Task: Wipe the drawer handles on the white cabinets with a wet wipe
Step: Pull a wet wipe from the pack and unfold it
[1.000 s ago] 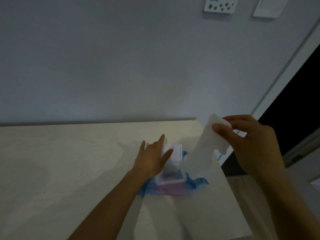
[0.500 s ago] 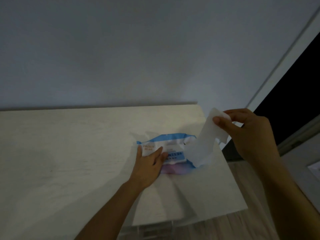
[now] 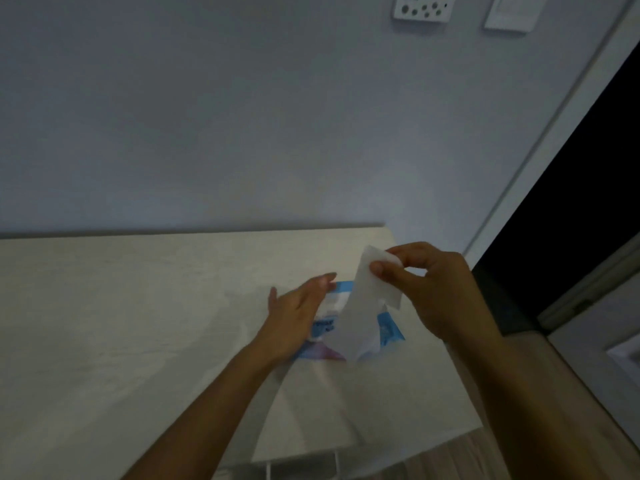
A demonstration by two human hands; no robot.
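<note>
A blue and white wet wipe pack (image 3: 389, 331) lies near the right end of the pale cabinet top (image 3: 138, 323). My left hand (image 3: 298, 313) hovers at the pack's left side with fingers straight, lifted off or barely touching it. My right hand (image 3: 436, 289) pinches the top corner of a white wet wipe (image 3: 360, 320) between thumb and fingers. The wipe hangs down in front of the pack and hides its middle. No drawer handles are in view.
The cabinet stands against a grey wall. A white control panel (image 3: 420, 6) and a switch plate (image 3: 512, 12) are high on the wall. A dark doorway (image 3: 588, 174) opens at the right, past the cabinet's right edge. Wood floor (image 3: 460, 459) shows below.
The pack's lid was shut and the pack flipped label up. My left hand has since lifted from pressing it. My right hand has brought the wipe left, over the pack.
</note>
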